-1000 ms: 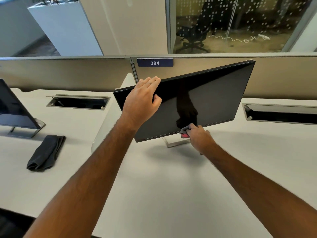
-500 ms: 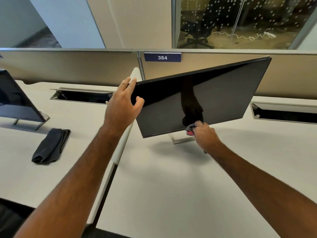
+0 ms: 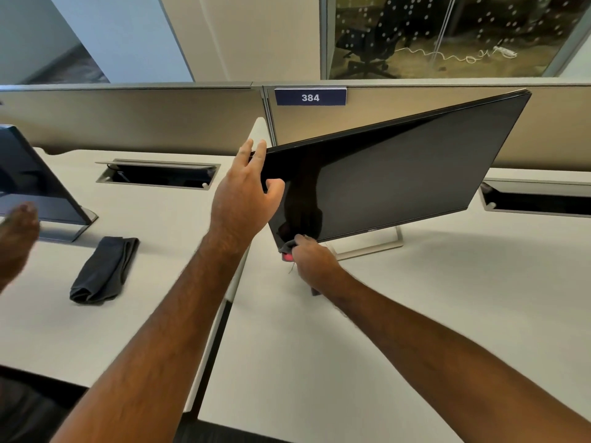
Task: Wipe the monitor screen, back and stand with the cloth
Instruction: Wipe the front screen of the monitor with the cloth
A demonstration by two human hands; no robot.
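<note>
**Desk editor:** What changed in the half second before this frame?

**Photographer:** Nearest the camera, the right hand (image 3: 311,255) had slid its cloth (image 3: 287,248) leftward along the bottom edge of the monitor (image 3: 399,183). A second earlier it worked at the middle of that edge, above the stand (image 3: 371,246); here it had reached the lower left corner of the screen. The hand stayed closed, gripping the bunched grey cloth, a pink patch showing beneath it.

**Desk editor:** And the other hand?

**Photographer:** The left hand (image 3: 243,199) had shifted to the monitor's left edge, fingers straight up behind the panel, thumb spread on the front. It steadied the panel without curling round it. The monitor had also swung, its right end turned further toward the partition at the desk's (image 3: 415,314) far edge, so more of the stand showed.

**Desk editor:** What did that mean for the job?

**Photographer:** The screen's lower strip looked close to finished, in my judgement. The back had not yet been turned to view, so back and stand probably remained.

**Desk editor:** Anything else in shot?

**Photographer:** A folded dark cloth (image 3: 104,270) lay on the neighbouring desk, near a second monitor (image 3: 35,183) at its left edge. A blurred hand (image 3: 16,238) of another person intruded there. Beyond hung a "384" sign (image 3: 310,96).
</note>
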